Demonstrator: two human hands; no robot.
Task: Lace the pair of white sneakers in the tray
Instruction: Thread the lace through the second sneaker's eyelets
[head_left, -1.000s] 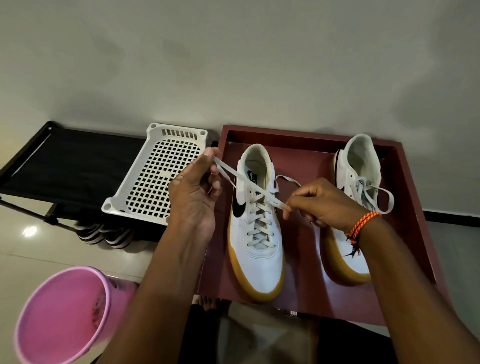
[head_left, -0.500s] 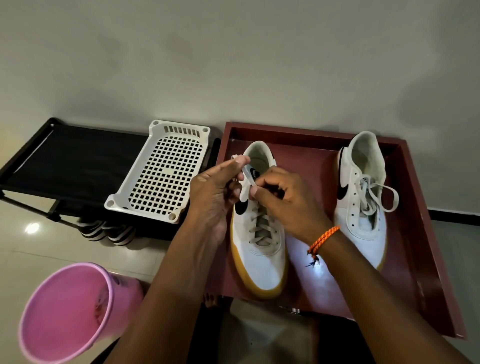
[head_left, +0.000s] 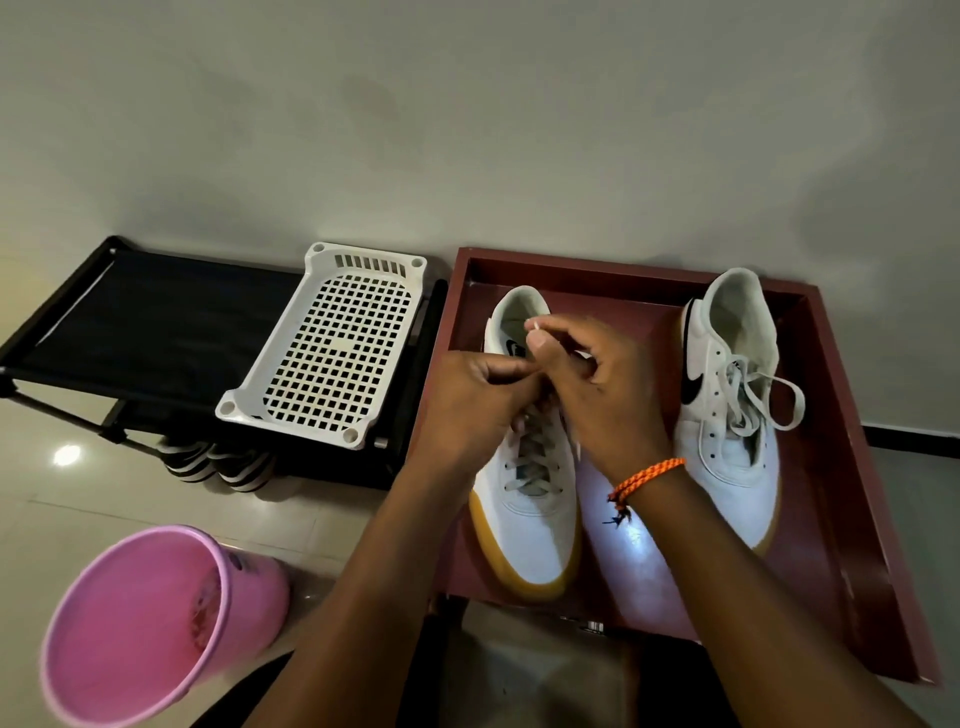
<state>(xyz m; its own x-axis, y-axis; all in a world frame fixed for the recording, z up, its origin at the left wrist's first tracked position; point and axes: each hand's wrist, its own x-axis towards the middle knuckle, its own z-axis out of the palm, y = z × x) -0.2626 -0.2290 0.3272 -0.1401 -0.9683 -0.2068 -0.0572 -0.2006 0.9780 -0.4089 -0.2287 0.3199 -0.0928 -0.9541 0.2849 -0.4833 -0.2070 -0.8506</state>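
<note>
1. White leather sneakers with gum-coloured soles and black swoosh marks are being kept side by side in a dark red rectangular wooden tray (head_left: 831, 415), toes pointing toward the viewer.
2. The left sneaker (head_left: 530, 519) is being worked on over its tongue and upper eyelets; its lower lacing is seen crossed and in place.
3. A flat white shoelace (head_left: 532, 326) is being pinched by the fingers (head_left: 540, 340) of the right hand (head_left: 597, 395), a short end of it showing above the thumb.
4. The left hand (head_left: 467, 410) is being held against the right one, its fingers curled inward toward the lace; whether lace is being gripped by it cannot be told, as the fingertips are hidden.
5. An orange braided thread band (head_left: 644, 475) is being worn on the right wrist.
6. The right sneaker (head_left: 727, 415) is being left untouched, well apart from both hands, with its lace lying in a loose loop (head_left: 779, 400) over the outer side.
7. A white perforated plastic basket (head_left: 332, 353) is being carried on a black fabric-topped rack (head_left: 171, 322) just left of the tray.
8. Striped black-and-white footwear (head_left: 218, 462) is being stored under that rack.
9. A pink plastic bucket (head_left: 145, 623) is lying tilted on the glossy tiled floor (head_left: 62, 499) at the lower left.
</note>
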